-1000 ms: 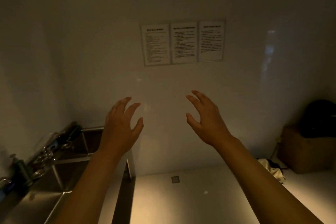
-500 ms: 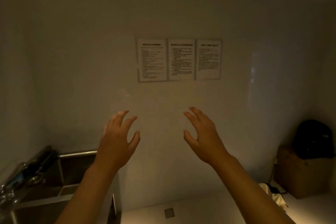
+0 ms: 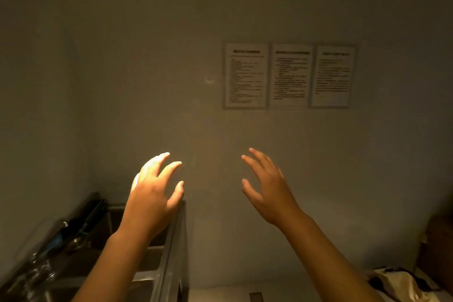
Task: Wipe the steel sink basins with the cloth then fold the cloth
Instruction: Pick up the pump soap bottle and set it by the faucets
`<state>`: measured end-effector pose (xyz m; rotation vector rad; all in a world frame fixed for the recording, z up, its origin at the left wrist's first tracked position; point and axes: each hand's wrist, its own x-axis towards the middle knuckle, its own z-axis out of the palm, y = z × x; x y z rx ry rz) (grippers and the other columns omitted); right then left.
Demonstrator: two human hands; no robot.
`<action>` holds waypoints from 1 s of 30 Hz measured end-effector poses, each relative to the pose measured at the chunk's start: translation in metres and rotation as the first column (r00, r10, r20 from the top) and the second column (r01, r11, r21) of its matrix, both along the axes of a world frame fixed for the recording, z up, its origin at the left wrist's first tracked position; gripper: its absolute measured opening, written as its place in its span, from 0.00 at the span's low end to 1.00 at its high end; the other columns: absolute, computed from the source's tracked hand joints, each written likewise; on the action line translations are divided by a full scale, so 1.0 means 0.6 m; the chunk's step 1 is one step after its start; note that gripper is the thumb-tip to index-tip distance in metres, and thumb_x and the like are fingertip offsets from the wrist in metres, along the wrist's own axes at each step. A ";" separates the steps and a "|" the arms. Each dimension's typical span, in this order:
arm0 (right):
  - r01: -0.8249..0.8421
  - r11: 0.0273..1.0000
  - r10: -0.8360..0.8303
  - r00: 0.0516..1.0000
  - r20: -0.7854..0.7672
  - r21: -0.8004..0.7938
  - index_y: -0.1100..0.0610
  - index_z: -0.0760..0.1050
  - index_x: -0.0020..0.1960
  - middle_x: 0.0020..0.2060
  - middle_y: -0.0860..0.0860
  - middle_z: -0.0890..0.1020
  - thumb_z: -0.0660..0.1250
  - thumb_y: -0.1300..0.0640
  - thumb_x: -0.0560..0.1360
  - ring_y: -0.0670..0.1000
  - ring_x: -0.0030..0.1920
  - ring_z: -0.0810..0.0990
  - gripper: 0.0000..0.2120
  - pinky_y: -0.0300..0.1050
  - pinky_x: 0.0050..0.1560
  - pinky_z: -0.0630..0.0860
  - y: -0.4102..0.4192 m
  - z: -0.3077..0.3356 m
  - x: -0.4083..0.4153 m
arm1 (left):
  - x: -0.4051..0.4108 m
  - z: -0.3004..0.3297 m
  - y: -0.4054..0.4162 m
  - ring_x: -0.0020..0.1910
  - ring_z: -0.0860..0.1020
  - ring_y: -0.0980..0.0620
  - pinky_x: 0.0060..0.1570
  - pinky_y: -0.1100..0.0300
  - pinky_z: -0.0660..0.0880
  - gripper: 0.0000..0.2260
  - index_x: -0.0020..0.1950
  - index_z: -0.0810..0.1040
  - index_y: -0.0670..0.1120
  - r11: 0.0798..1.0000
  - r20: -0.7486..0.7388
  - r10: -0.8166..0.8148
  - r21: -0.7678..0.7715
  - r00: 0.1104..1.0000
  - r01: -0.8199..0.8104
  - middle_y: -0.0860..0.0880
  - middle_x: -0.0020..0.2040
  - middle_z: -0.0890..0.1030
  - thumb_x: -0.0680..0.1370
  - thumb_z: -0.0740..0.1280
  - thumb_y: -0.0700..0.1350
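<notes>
The steel sink stands at the lower left, its basins running along the left wall, with taps on the far side. My left hand is raised in the air above the sink's right rim, fingers spread and holding nothing. My right hand is raised beside it in front of the wall, fingers spread too, holding nothing. No wiping cloth shows in or around the sink.
Three printed notices hang on the wall ahead. A brown box stands at the right edge with a crumpled pale fabric on the floor before it. A floor drain lies at the bottom.
The view has swung left: the notices shifted right and the sink now reaches under my left hand. Both hands stay raised and spread.
</notes>
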<state>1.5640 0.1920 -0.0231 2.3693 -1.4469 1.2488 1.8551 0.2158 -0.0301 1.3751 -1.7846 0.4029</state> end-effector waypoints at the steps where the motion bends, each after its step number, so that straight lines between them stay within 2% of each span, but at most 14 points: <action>1: -0.027 1.000 0.027 1.000 0.004 0.006 0.47 0.66 0.77 0.79 0.44 0.62 0.61 0.46 0.79 0.46 0.79 0.57 0.27 0.52 0.77 0.59 -0.016 -0.006 0.028 | 0.025 -0.008 -0.002 0.76 0.68 0.47 0.71 0.42 0.71 0.23 0.72 0.76 0.51 1.000 -0.008 0.024 0.013 1.000 -0.024 0.48 0.76 0.71 0.79 0.63 0.56; 7: -0.229 0.973 0.229 0.973 -0.006 0.021 0.47 0.68 0.76 0.78 0.44 0.64 0.61 0.45 0.77 0.46 0.79 0.59 0.27 0.51 0.77 0.60 -0.098 -0.047 0.216 | 0.189 -0.058 0.023 0.75 0.68 0.47 0.70 0.41 0.72 0.20 0.72 0.76 0.51 0.969 -0.053 0.240 0.068 0.969 -0.237 0.50 0.76 0.71 0.80 0.65 0.53; 12: -0.474 0.877 0.477 0.879 -0.016 0.080 0.48 0.69 0.76 0.78 0.46 0.65 0.64 0.47 0.78 0.46 0.79 0.60 0.27 0.54 0.77 0.62 -0.144 -0.092 0.395 | 0.325 -0.104 0.093 0.73 0.70 0.45 0.67 0.41 0.75 0.19 0.71 0.76 0.50 0.875 -0.038 0.473 0.135 0.880 -0.465 0.48 0.75 0.70 0.80 0.68 0.49; 16: -0.655 0.739 0.663 0.748 -0.002 0.157 0.47 0.67 0.77 0.79 0.44 0.63 0.65 0.48 0.78 0.46 0.79 0.58 0.28 0.56 0.78 0.62 -0.166 -0.124 0.537 | 0.398 -0.120 0.164 0.74 0.69 0.45 0.70 0.43 0.72 0.20 0.72 0.75 0.51 0.738 -0.034 0.667 0.167 0.744 -0.654 0.48 0.76 0.70 0.80 0.67 0.50; 21: -0.803 0.548 0.821 0.570 0.032 0.235 0.42 0.63 0.78 0.79 0.40 0.58 0.64 0.46 0.79 0.45 0.80 0.55 0.28 0.56 0.79 0.59 -0.195 -0.155 0.664 | 0.433 -0.143 0.214 0.72 0.71 0.44 0.68 0.44 0.73 0.23 0.70 0.77 0.48 0.549 -0.034 0.831 0.211 0.556 -0.808 0.46 0.74 0.72 0.78 0.61 0.55; 25: -0.873 0.401 0.901 0.430 0.050 0.278 0.40 0.61 0.79 0.79 0.38 0.56 0.63 0.44 0.81 0.44 0.80 0.53 0.28 0.56 0.80 0.56 -0.225 -0.166 0.735 | 0.426 -0.156 0.215 0.72 0.69 0.47 0.69 0.45 0.72 0.23 0.72 0.76 0.51 0.426 -0.042 0.902 0.239 0.429 -0.872 0.49 0.75 0.70 0.78 0.61 0.56; 28: -0.900 0.300 0.942 0.332 0.051 0.317 0.40 0.60 0.79 0.79 0.37 0.56 0.63 0.44 0.81 0.43 0.80 0.53 0.28 0.50 0.79 0.53 -0.252 -0.179 0.776 | 0.414 -0.168 0.202 0.74 0.67 0.47 0.71 0.45 0.70 0.25 0.73 0.75 0.52 0.331 -0.077 0.943 0.289 0.323 -0.898 0.50 0.76 0.69 0.79 0.58 0.58; 30: -0.909 0.223 0.962 0.263 0.070 0.352 0.40 0.61 0.79 0.79 0.37 0.56 0.63 0.45 0.81 0.42 0.79 0.53 0.28 0.49 0.79 0.55 -0.270 -0.191 0.798 | 0.400 -0.178 0.189 0.75 0.66 0.48 0.72 0.45 0.69 0.25 0.74 0.74 0.52 0.282 -0.097 0.959 0.322 0.265 -0.904 0.50 0.77 0.68 0.79 0.58 0.58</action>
